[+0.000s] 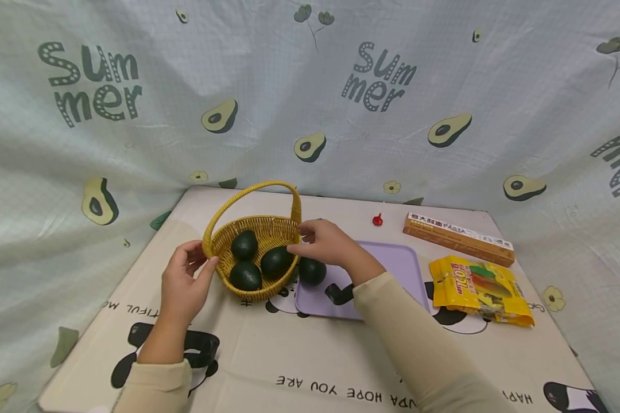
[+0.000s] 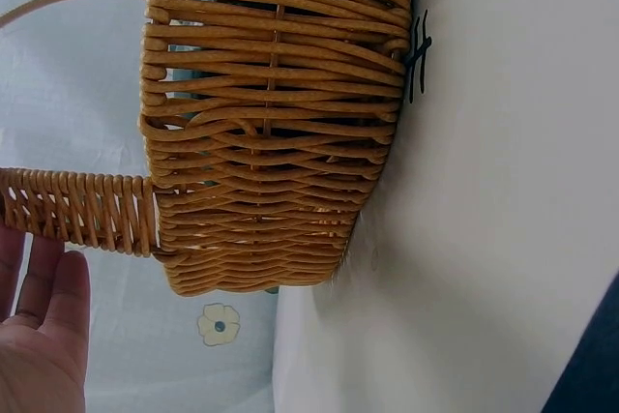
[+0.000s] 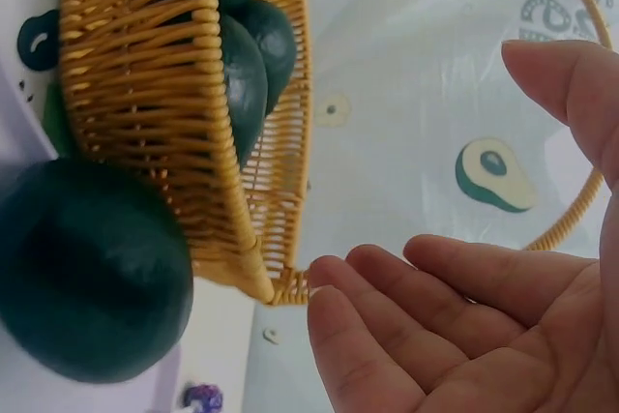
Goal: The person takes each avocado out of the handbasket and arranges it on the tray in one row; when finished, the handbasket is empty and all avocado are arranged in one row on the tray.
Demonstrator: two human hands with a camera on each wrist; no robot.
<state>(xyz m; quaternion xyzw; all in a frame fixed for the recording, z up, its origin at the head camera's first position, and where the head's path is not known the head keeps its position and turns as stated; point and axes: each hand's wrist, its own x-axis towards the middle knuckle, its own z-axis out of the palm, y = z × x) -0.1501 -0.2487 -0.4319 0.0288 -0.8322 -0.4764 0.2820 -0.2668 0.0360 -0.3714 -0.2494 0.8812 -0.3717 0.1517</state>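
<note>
A yellow wicker basket (image 1: 255, 294) with a tall arched handle stands upright, holding three dark green avocados (image 1: 245, 245). My left hand (image 1: 182, 284) is at its left side; in the left wrist view its nearly straight fingers (image 2: 68, 292) touch the lower handle, thumb unseen there. At the right side, my right hand (image 1: 330, 246) has its fingertips by the handle's base, palm empty. The right wrist view shows that hand (image 3: 484, 336) spread, thumb apart; whether it touches the wicker is unclear. Another avocado (image 1: 312, 272) lies on the lilac tray (image 1: 398, 264), beside the basket.
Behind the tray lies a small red object (image 1: 378, 219). To the right are a long pasta box (image 1: 457, 241) and a yellow snack bag (image 1: 480, 289). A small purple item (image 3: 203, 398) shows beyond the tray. A printed curtain (image 1: 268, 86) hangs behind the table.
</note>
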